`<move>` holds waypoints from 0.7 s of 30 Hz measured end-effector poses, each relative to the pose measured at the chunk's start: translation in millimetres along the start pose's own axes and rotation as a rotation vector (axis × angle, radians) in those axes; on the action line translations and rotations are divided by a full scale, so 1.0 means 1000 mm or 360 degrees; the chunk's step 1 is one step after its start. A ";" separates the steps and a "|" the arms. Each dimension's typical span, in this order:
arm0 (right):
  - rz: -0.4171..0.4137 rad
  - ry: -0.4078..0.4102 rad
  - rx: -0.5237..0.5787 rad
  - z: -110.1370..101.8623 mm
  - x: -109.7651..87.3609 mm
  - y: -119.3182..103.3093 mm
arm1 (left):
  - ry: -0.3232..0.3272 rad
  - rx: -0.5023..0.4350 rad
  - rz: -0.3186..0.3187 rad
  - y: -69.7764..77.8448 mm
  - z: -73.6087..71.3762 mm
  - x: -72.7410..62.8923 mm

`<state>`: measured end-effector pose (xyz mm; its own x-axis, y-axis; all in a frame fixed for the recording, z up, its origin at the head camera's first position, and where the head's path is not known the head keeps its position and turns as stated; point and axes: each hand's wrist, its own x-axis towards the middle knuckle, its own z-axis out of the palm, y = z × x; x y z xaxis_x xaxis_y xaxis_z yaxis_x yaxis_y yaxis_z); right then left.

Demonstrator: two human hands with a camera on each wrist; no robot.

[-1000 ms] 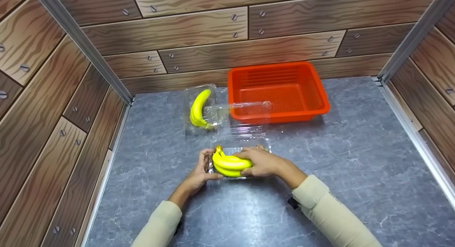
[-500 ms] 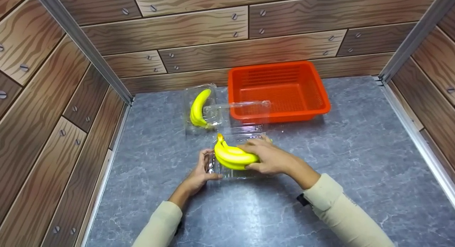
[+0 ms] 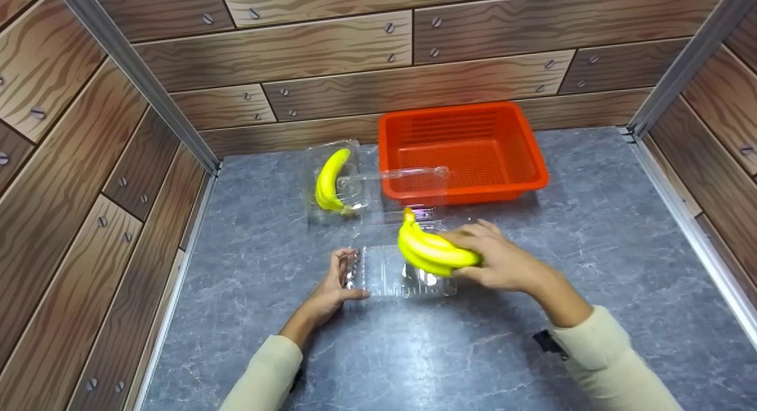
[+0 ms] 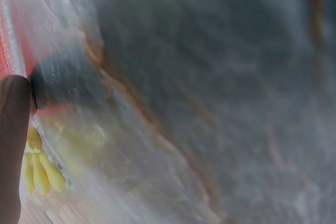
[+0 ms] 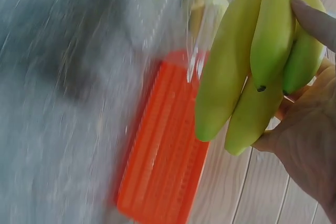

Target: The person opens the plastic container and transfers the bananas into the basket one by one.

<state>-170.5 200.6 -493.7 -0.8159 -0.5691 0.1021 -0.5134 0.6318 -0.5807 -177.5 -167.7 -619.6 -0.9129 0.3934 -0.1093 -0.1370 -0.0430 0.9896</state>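
Observation:
My right hand (image 3: 502, 258) grips a bunch of yellow bananas (image 3: 434, 251) by its right end, over the right part of an open clear plastic clamshell box (image 3: 375, 275). In the right wrist view several bananas (image 5: 223, 77) show greenish tips, with the thumb (image 5: 315, 22) pressed on one. My left hand (image 3: 328, 290) holds the left side of the box, thumb at the front corner and fingers at the back. The box's raised clear lid (image 3: 414, 186) leans toward the back. In the left wrist view a finger (image 4: 13, 145) shows beside blurred clear plastic.
A red-orange plastic basket (image 3: 535, 162) stands at the back, partly behind the lid. To its left, another banana bunch (image 3: 329, 180) lies in a second clear box (image 3: 313, 213). Wood-print walls (image 3: 331, 74) enclose the grey marbled table (image 3: 603, 239) at the back and sides.
My right hand has lifted the bananas out of the clamshell box and moved them right, uncovering the box's ribbed bottom. My left hand has stayed at the box's left side.

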 end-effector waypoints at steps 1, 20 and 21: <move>0.0023 0.0013 0.0007 -0.003 -0.004 0.003 | 0.0001 0.0006 -0.0001 0.000 0.000 0.000; 0.0280 0.0312 0.0162 -0.054 -0.037 0.053 | 0.0003 0.0019 -0.0026 0.000 0.000 0.000; 0.0315 0.0316 0.0187 -0.055 -0.035 0.055 | 0.0007 0.0019 -0.0022 0.000 0.000 0.000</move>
<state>-184.7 284.5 -484.7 -0.9390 -0.3197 0.1269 -0.3145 0.6485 -0.6932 -177.5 -167.3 -619.7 -0.9128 0.3895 -0.1231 -0.1449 -0.0269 0.9891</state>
